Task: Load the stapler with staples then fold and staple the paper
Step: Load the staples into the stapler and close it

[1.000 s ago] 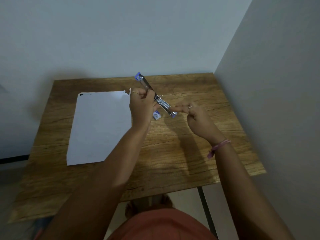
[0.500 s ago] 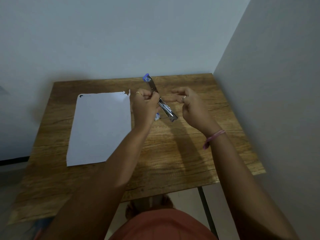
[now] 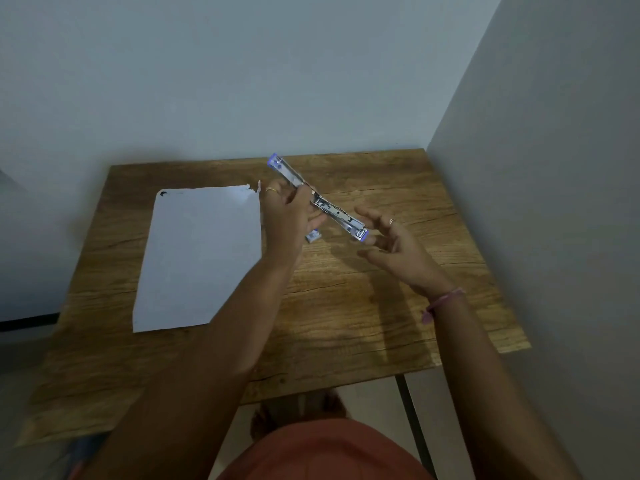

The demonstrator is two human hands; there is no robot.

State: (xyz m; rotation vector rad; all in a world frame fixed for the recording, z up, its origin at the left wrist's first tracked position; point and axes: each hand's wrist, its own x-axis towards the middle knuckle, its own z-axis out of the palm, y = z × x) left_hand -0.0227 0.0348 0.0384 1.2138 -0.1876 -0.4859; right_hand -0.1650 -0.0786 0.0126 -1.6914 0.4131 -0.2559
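A silver stapler (image 3: 337,213) with blue ends is swung fully open into one long bar, held above the wooden table (image 3: 346,306). My left hand (image 3: 289,216) grips it at the hinge. My right hand (image 3: 391,242) hovers at the stapler's near end with fingers spread, fingertips at or just under the blue tip. A small staple box (image 3: 313,236) lies on the table below my left hand, mostly hidden. A white sheet of paper (image 3: 199,254) lies flat on the left, its top right corner torn.
Walls close the table in at the back and along the right side. A black table leg (image 3: 410,427) shows under the front edge. My feet and orange clothing are visible below.
My right hand has dropped from the stapler's middle to its near end and spread its fingers. The stapler has tilted flatter, its far end swinging left.
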